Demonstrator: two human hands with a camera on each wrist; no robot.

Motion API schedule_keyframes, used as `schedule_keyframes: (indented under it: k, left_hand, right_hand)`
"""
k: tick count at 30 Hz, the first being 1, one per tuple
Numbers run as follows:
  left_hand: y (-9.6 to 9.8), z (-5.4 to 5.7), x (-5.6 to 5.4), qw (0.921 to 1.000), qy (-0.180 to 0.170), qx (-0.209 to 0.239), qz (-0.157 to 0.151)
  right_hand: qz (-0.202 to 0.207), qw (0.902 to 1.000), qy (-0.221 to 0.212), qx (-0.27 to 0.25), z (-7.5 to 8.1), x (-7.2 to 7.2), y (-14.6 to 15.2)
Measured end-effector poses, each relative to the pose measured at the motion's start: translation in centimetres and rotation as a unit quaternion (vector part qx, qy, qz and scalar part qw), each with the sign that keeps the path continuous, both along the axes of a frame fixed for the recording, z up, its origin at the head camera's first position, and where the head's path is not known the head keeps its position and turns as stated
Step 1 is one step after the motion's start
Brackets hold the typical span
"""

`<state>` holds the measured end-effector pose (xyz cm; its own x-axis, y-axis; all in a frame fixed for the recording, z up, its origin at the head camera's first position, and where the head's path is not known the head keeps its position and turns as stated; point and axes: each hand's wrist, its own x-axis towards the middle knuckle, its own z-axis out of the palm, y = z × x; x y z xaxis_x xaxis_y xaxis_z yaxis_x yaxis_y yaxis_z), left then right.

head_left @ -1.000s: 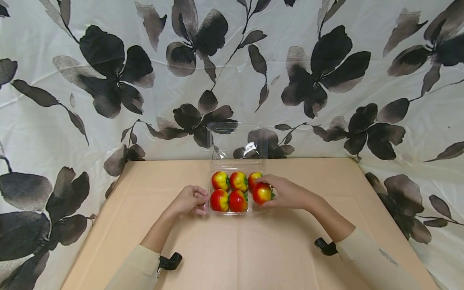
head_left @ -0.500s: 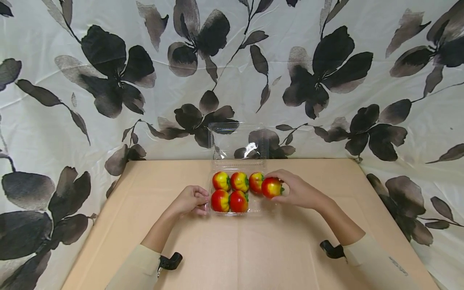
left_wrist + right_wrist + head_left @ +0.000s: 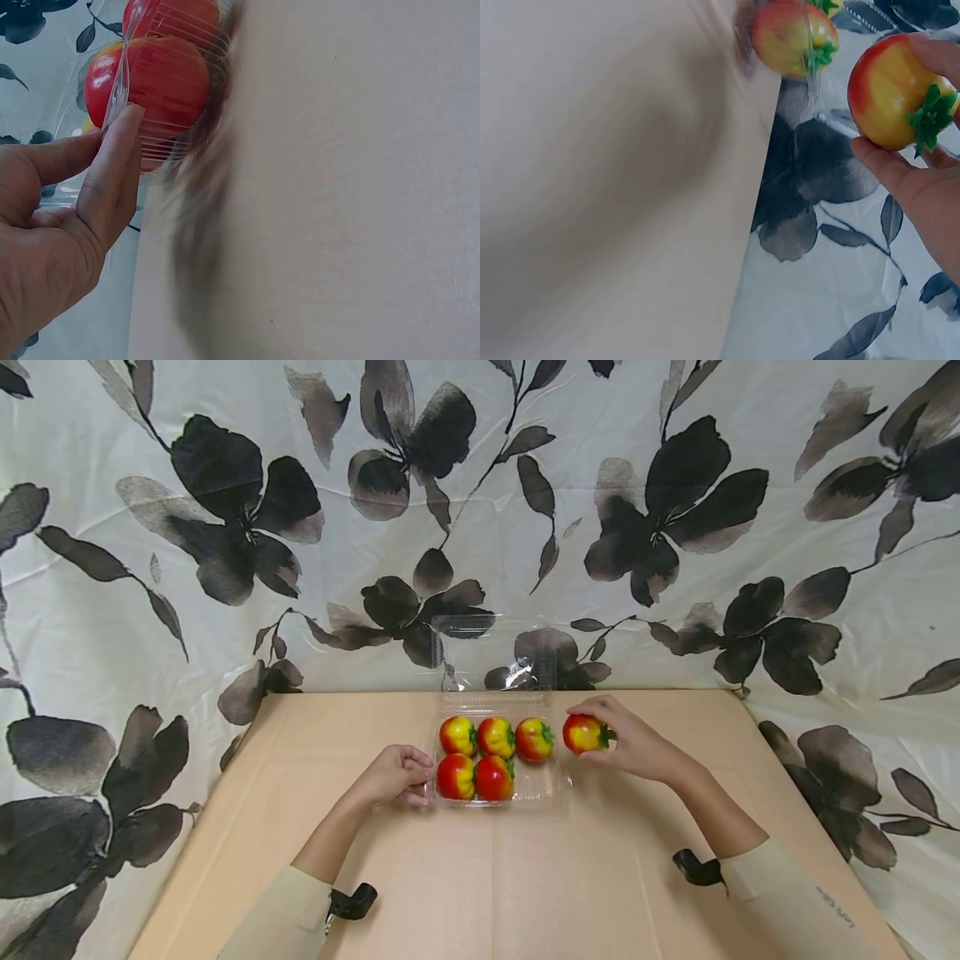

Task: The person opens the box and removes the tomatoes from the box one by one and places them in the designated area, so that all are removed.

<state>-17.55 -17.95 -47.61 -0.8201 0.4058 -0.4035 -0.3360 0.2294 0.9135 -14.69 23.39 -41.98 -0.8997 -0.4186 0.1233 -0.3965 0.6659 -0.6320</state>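
Note:
A clear plastic clamshell container (image 3: 536,787) lies on the table with its lid (image 3: 480,653) raised at the back. Inside are several red-and-yellow fruits (image 3: 496,737) with green leafy tops; the front right part of the container holds none. My left hand (image 3: 396,777) pinches the container's left rim (image 3: 120,91) between thumb and fingers. To the right of the container, my right hand (image 3: 630,739) grips another such fruit (image 3: 585,734) around its sides. In the right wrist view, that fruit's green top (image 3: 931,116) faces the palm.
The table (image 3: 491,877) has a pale tan top, whose far edge lies just behind the container. A white cloth (image 3: 540,593) with dark flowers hangs behind and also shows on both sides. A black wrist camera (image 3: 352,902) is strapped on each sleeve.
My right hand has moved right and slightly back, carrying the fruit from over the container's front right to beside it. A back-row fruit shifted slightly right. The left hand stays at the rim.

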Motion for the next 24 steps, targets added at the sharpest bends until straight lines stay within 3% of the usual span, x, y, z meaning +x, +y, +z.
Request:
schedule_keyframes:
  k: [13, 24]
  left_hand:
    - [-0.2, -0.5, -0.2, 1.0, 0.003, 0.007, 0.001]
    - [-0.1, -0.5, 0.0, 1.0, 0.002, 0.006, 0.002]
  right_hand:
    - [-0.071, 0.9973, -0.006, 0.02, -1.0, -2.2, 1.9]
    - [-0.072, 0.9964, -0.007, 0.045, -1.9, -5.1, 2.3]
